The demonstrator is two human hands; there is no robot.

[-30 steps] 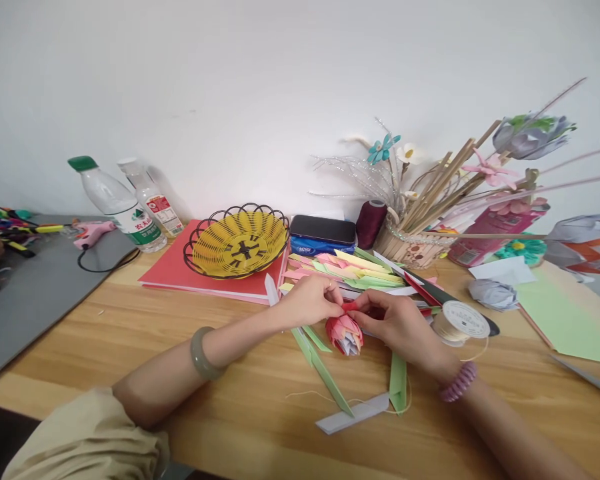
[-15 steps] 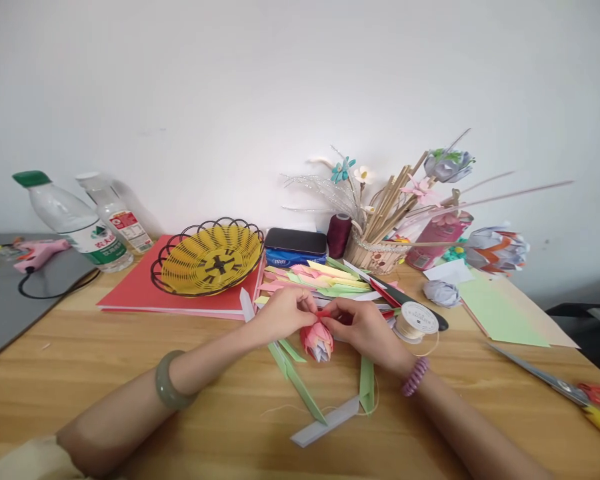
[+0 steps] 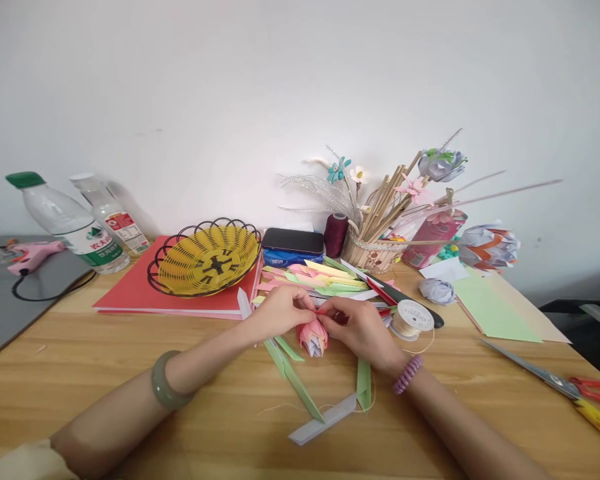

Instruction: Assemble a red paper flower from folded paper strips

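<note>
Paper flower bud (image 3: 312,337), pink with pale inner folds, was held just above the wooden table (image 3: 130,373) near the centre, with the left hand (image 3: 280,312) and the right hand (image 3: 360,328) both pinching its far end. The long axis ran near to far and the open tip pointed toward the near edge. Petals appeared gathered; green strips (image 3: 293,367) lay loose beside it, judged unattached.

You have bare tabletop (image 3: 105,373) to pass over at the near left. Ahead, the yellow basket (image 3: 205,257) and folded paper strips (image 3: 325,277) crowd the back; green strips (image 3: 295,373) lie just below your hands, the thread spool (image 3: 413,319) sits close right, and scissors (image 3: 565,387) block the far right.
</note>
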